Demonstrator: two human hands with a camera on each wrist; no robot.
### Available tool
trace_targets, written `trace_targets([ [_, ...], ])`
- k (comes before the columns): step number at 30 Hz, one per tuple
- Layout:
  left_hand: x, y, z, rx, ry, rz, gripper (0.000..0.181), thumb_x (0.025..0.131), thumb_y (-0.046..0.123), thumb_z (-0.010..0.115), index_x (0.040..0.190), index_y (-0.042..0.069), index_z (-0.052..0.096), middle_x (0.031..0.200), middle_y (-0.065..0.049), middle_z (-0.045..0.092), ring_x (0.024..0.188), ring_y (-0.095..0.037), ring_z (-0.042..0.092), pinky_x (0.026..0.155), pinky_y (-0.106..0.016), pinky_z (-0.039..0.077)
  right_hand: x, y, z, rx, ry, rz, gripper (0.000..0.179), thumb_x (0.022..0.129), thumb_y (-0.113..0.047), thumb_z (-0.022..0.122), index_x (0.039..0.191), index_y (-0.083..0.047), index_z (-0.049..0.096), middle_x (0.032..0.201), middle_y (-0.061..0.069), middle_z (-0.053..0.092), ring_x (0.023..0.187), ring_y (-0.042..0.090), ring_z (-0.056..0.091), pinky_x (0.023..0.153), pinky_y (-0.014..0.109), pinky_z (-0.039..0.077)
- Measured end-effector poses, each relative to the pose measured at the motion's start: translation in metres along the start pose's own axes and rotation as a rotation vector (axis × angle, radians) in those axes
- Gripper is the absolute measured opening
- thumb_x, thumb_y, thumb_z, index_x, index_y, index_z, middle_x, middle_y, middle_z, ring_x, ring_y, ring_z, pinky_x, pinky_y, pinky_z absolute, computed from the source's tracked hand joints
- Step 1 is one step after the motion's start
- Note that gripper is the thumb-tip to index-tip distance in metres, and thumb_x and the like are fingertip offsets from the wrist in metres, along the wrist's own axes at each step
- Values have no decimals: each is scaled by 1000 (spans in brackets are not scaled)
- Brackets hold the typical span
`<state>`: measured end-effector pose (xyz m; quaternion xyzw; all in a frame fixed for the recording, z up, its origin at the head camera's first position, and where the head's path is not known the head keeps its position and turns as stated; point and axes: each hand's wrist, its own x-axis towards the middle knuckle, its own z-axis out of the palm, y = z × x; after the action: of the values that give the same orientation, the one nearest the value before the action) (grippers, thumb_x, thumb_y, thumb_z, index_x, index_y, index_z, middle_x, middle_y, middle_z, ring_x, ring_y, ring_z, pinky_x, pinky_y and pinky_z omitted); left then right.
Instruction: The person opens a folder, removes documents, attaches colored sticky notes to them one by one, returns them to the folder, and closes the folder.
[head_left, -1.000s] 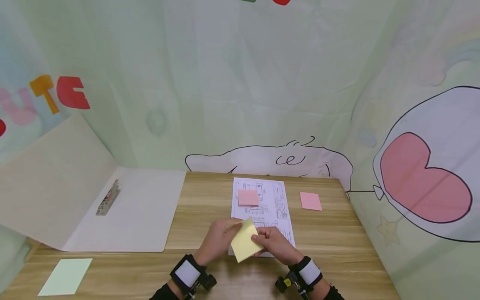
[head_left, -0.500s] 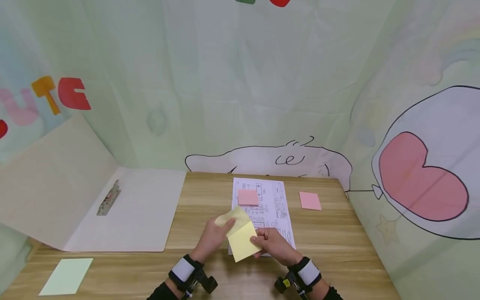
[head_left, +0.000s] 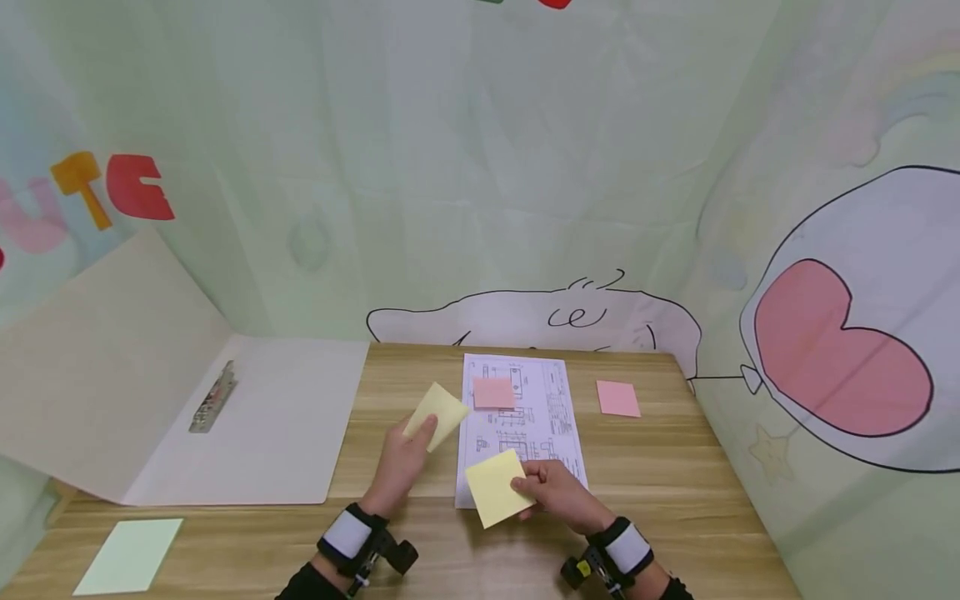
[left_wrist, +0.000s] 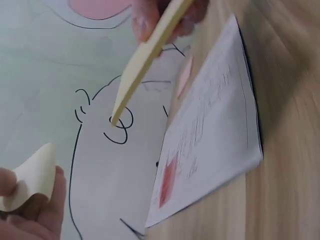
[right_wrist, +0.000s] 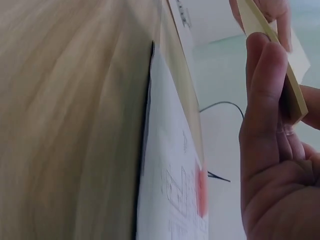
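Note:
My left hand (head_left: 401, 458) pinches a single pale-yellow sticky note (head_left: 438, 408), raised left of the printed drawing sheet. The left wrist view shows this loose note (left_wrist: 37, 172) curling between thumb and fingers. My right hand (head_left: 566, 498) grips a yellow sticky note pad (head_left: 495, 492) by its right side, over the lower part of the sheet. In the right wrist view the pad (right_wrist: 272, 50) is seen edge-on, fingers along one face and thumb on the other. The drawing sheet (head_left: 547, 417) lies on the table with a pink sticky note (head_left: 492, 393) on its upper left.
Another pink sticky note (head_left: 618, 398) lies right of the sheet on the wooden table (head_left: 660, 492). At the left stands an opened white folder (head_left: 300, 425) with a metal clip (head_left: 213, 398) inside. Pale-green paper (head_left: 129, 557) lies at the front left. Printed fabric hangs behind.
The yellow note has been peeled off the pad. My left hand has moved up and left with it, away from the pad, which my right hand keeps in nearly the same place.

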<state>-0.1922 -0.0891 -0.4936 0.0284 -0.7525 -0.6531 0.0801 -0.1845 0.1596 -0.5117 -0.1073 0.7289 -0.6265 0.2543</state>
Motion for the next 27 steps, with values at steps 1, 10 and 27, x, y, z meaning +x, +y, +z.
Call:
trace_targets([
  [1, 0, 1, -1, 32, -22, 27, 28, 96, 16, 54, 109, -8, 62, 84, -13, 60, 75, -19, 50, 66, -29, 45, -1, 0, -3, 1, 8, 3, 22, 96, -14, 55, 97, 8, 61, 91, 12, 68, 77, 17, 65, 60, 28, 54],
  [10, -1, 3, 4, 161, -181, 237, 28, 94, 4, 55, 119, -6, 61, 119, -20, 61, 117, -32, 52, 98, -48, 40, -3, -2, -35, -12, 116, 34, 31, 96, -20, 56, 106, 9, 57, 92, 10, 67, 80, 17, 65, 68, 34, 55],
  [27, -4, 6, 8, 135, -212, 224, 30, 95, 3, 50, 122, -4, 60, 122, -18, 60, 119, -27, 51, 99, -46, 39, -16, 25, -142, -74, 512, 135, 39, 100, -18, 46, 121, 15, 46, 89, 11, 60, 69, 16, 62, 66, 27, 53],
])
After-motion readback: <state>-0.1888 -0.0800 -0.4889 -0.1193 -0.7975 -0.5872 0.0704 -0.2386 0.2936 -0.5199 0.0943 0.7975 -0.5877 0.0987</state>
